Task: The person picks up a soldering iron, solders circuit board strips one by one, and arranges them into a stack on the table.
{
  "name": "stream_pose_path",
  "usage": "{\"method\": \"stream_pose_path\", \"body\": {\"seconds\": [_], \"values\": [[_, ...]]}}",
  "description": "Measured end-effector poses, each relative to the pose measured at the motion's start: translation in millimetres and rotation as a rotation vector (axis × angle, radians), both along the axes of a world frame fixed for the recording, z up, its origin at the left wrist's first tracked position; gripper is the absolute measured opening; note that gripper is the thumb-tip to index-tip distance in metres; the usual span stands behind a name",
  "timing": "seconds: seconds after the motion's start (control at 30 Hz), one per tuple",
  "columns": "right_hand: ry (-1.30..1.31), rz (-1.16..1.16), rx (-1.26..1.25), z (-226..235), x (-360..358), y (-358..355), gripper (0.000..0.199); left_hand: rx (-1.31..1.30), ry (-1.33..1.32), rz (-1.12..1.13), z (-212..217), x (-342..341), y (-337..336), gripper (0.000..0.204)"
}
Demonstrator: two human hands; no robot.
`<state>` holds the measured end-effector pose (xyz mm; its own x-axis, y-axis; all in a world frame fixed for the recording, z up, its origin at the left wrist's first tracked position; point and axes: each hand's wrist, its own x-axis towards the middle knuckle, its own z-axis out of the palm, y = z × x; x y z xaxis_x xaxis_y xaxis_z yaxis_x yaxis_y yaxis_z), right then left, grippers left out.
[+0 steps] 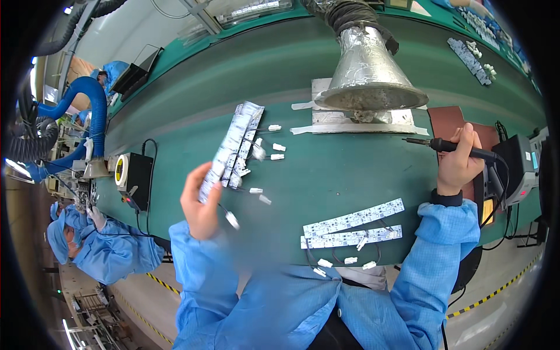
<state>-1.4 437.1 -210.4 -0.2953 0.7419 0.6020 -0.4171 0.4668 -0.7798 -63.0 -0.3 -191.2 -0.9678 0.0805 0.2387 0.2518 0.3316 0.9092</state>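
Observation:
My left hand [201,198] is closed round the near end of a long white circuit board strip [226,153], gripped between thumb and fingers. That strip lies over or against other such strips [248,143], whose short wires end in white connectors [276,156]. In my right hand [461,160] is a soldering iron [449,146], its tip pointing left, held above the right side of the green bench mat. Two more circuit board strips [353,219] with wires and white connectors [350,261] lie near the front edge, between my forearms.
A metal fume extraction hood [367,76] stands at the back over a white plate. On the right are a brown pad [449,119] and a soldering station [519,166] with its cable. A black box [134,181] sits at left. Co-workers in blue [111,239] are at the left.

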Motion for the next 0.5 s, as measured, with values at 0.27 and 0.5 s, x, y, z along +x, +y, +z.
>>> {"method": "stream_pose_path", "body": {"seconds": [0.27,0.5], "values": [[0.001,0.022,-0.011,-8.2,-2.7,1.9,0.038,-0.373,0.139,0.011,-46.5,-66.1,-23.9,0.031],[-0.022,0.001,0.022,-5.5,1.9,2.8,0.037,-0.525,0.475,0.113,-22.2,-45.7,-7.3,0.028]]}}
